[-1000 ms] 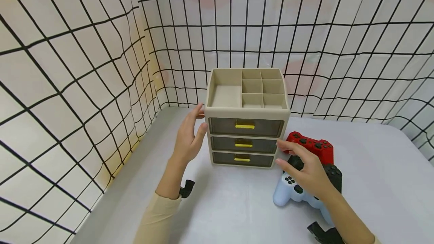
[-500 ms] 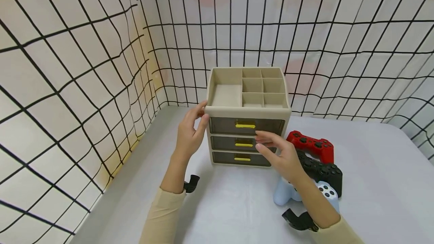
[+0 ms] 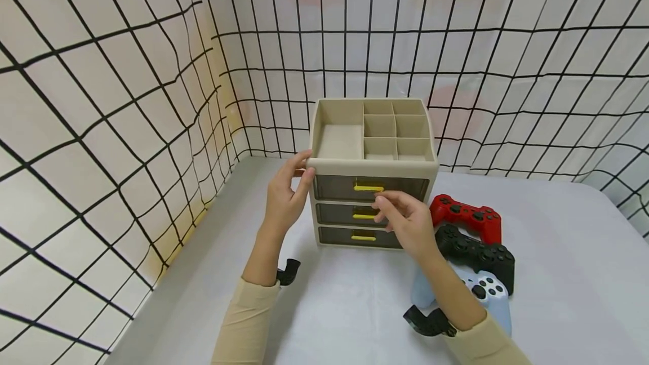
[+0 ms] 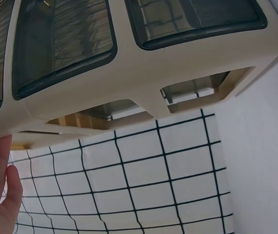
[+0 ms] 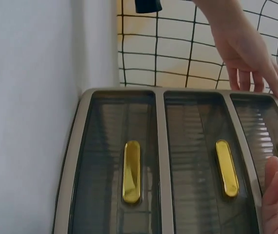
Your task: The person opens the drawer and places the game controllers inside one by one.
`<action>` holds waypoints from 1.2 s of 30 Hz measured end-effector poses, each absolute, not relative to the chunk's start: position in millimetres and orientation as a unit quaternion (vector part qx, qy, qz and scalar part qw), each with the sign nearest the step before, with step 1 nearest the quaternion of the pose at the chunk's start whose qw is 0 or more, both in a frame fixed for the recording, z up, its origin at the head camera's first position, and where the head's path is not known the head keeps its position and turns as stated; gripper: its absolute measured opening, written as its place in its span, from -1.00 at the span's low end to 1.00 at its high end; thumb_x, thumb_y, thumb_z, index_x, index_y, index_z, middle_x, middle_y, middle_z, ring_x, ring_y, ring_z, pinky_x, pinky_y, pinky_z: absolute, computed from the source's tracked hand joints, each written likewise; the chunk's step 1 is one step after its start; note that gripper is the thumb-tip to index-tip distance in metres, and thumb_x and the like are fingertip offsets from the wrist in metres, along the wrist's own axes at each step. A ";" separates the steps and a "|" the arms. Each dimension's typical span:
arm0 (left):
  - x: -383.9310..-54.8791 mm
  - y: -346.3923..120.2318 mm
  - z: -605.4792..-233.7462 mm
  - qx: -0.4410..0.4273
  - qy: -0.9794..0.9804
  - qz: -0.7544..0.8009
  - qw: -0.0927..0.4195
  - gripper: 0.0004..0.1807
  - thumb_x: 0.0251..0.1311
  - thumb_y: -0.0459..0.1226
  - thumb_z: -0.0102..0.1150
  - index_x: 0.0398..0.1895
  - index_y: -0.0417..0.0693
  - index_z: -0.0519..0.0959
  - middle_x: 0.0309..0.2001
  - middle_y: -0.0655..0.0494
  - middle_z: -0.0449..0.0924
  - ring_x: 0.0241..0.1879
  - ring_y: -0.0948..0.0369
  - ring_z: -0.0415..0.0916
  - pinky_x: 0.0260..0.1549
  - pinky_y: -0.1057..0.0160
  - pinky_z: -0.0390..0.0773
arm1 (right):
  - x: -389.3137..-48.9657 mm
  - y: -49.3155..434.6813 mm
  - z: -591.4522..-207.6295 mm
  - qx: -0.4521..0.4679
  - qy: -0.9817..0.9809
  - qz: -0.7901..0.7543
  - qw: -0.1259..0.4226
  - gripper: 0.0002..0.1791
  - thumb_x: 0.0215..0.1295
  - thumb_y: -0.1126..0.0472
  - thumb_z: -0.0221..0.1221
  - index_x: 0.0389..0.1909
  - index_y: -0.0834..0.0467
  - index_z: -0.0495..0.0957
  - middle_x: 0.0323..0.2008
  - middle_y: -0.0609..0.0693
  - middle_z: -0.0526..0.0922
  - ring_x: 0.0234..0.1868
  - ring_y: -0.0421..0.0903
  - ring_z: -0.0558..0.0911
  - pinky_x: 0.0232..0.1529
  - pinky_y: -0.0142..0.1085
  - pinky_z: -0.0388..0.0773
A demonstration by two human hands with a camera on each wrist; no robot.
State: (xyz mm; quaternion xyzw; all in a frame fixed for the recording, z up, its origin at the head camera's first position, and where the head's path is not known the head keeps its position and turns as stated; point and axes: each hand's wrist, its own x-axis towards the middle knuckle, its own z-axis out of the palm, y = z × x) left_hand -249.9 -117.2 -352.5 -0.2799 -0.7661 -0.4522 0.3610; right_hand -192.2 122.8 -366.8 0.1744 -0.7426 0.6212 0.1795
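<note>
- Fingers of the right hand [image 3: 409, 222] are narrowed at the top handle [image 3: 367, 188]; a grip cannot be confirmed.
- The drawer unit [image 3: 372, 168], stood on the tabletop [image 3: 355, 303], is touched at its left edge by the left hand [image 3: 286, 197], fingers extended, presumably for steadying.
- Three controllers [image 3: 475, 251] are laid to its right, apparently so its front is kept accessible.

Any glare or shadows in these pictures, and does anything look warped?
Head view: bright, soft shadow on the table beside the left sleeve; black grid looks wavy, cause unclear. Left wrist view: wavy reflections on the middle drawer front. Right wrist view: dimmer, pale glare streaks on the top drawer front.
</note>
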 end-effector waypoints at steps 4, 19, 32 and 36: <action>-248.9 -118.9 -351.4 -0.279 -0.765 -0.459 0.356 -0.58 0.44 -0.02 -0.02 0.20 -0.05 0.47 -0.23 -0.08 0.65 -0.23 0.01 0.60 -0.31 0.01 0.52 | -194.6 115.1 -364.4 0.134 -0.718 0.664 0.162 -0.75 0.43 0.27 0.11 -0.18 0.43 0.61 -0.38 0.21 0.70 -0.53 -0.17 0.63 -0.54 -0.37 0.58; -250.1 -117.5 -348.7 -0.291 -0.747 -0.488 0.346 -0.66 0.37 -0.29 0.10 0.19 -0.04 0.48 -0.25 -0.08 0.65 -0.25 0.01 0.61 -0.34 0.01 0.54 | -197.8 89.5 -355.6 0.013 -0.572 0.800 0.180 -0.65 0.38 0.20 0.19 -0.45 0.44 0.62 -0.62 0.02 0.66 -0.73 -0.14 0.58 -0.64 -0.38 0.55; -235.4 -107.7 -332.9 -0.269 -0.745 -0.510 0.335 -0.64 0.22 -0.56 0.11 0.09 -0.28 0.48 -0.31 -0.23 0.62 -0.29 -0.11 0.59 -0.36 -0.02 0.51 | -191.4 86.1 -357.7 -0.012 -0.538 0.821 0.191 -0.71 0.36 0.24 0.21 -0.56 0.25 0.64 -0.66 0.01 0.62 -0.75 -0.15 0.57 -0.60 -0.36 0.58; -223.6 -107.9 -323.1 -0.273 -0.743 -0.512 0.333 -0.66 0.26 -0.53 0.09 0.10 -0.27 0.47 -0.30 -0.24 0.61 -0.28 -0.11 0.59 -0.31 -0.02 0.52 | -185.4 86.2 -358.0 -0.013 -0.539 0.822 0.181 -0.71 0.35 0.24 0.21 -0.55 0.27 0.65 -0.66 0.02 0.62 -0.75 -0.15 0.57 -0.60 -0.34 0.59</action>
